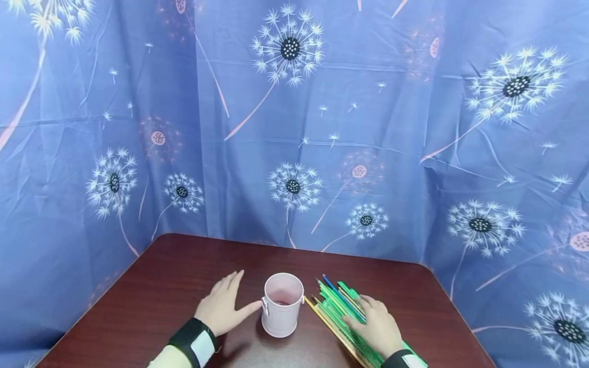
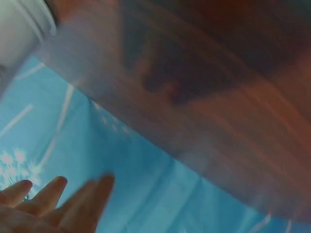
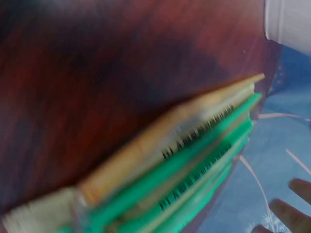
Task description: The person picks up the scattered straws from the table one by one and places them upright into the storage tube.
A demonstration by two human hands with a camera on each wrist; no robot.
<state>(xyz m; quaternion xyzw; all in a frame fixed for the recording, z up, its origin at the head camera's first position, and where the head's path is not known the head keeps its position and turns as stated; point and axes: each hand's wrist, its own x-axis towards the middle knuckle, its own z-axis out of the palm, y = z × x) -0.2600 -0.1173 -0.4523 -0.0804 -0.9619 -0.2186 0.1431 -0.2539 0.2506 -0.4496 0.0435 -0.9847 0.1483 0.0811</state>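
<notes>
A small pale pink bucket (image 1: pixel 279 319) with side handles stands upright on the table. Just left of it is my left hand (image 1: pixel 224 305), fingers straight and spread, its thumb tip at the bucket's handle; whether they touch is not clear. To the bucket's right lies a loose bundle of pencils (image 1: pixel 331 312), mostly green, with yellow and blue ones among them. My right hand (image 1: pixel 378 327) lies over the bundle with its fingers extended, and hides part of it. In the right wrist view, black lettering runs along the pencils (image 3: pixel 194 170), and fingertips (image 3: pixel 289 216) show at the lower right.
The dark reddish-brown table (image 1: pixel 198 255) has rounded far corners. Blue curtains (image 1: pixel 322 128) with dandelion prints hang behind it and on both sides. Both wrists wear black straps, such as the left strap (image 1: pixel 188 340).
</notes>
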